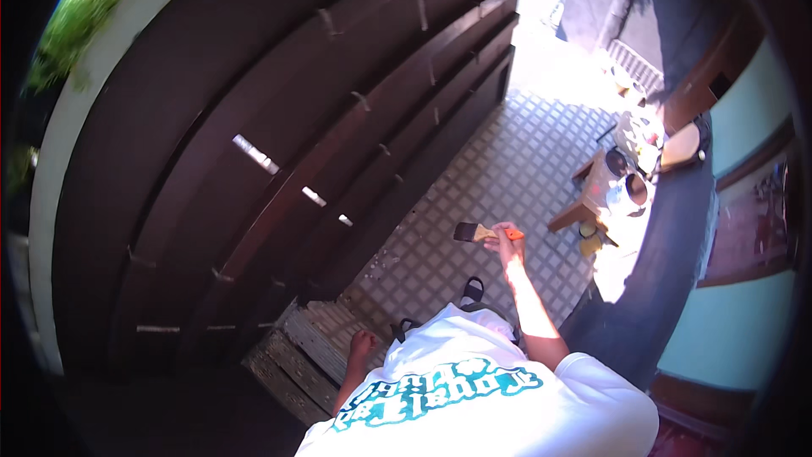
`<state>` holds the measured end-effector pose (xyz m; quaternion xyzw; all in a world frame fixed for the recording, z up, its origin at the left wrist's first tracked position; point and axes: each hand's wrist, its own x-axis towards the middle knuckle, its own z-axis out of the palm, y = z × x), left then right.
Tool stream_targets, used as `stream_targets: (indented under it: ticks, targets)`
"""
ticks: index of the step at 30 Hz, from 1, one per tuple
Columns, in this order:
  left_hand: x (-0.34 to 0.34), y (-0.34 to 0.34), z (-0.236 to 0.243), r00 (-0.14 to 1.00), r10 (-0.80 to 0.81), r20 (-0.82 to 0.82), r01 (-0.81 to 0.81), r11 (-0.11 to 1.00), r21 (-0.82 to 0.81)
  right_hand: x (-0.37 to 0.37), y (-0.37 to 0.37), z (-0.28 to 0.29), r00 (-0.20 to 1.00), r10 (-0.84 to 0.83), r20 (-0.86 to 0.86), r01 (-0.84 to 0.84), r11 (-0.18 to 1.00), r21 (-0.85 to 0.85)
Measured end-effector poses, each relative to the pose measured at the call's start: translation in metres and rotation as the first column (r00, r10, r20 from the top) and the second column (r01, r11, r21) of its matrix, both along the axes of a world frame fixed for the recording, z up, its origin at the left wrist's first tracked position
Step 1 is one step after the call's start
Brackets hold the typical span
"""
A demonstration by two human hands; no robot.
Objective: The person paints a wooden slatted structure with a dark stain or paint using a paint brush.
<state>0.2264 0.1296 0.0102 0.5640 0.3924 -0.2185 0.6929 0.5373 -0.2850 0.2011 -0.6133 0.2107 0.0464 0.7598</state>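
Observation:
A paintbrush (479, 233) with dark bristles and an orange handle end is gripped in my right hand (506, 243). Its bristles point left, toward a tall dark brown wall of overlapping boards (279, 161), and stay apart from it. My left hand (364, 341) hangs low at my side, fingers curled closed, with nothing seen sticking out of it. Close by that hand lies a weathered stack of wooden slats (317, 347) at the foot of the boards.
Right of me stands a low wooden stool (584, 203) bearing a white bucket (624, 195). A yellow container (589, 239) sits beneath it, and a chair (682, 148) is behind. Patterned tiles (507, 169) cover the floor. A pale green wall (727, 330) bounds the right side.

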Motion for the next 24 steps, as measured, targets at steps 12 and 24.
stream_targets:
  ticks: [12, 24]
  targets:
    - [0.289, -0.163, 0.048, 0.802, -0.597, -0.020, 0.537, 0.706, 0.461, -0.018, -0.210, -0.020, 0.923, -0.370, 0.108, 0.363, 0.928, 0.079]
    - [0.483, -0.303, 0.038, 0.324, -0.945, 0.046, 0.829, 0.307, 0.467, -0.001, -0.320, -0.048, 0.465, -0.884, -0.050, 0.885, 0.462, 0.050]
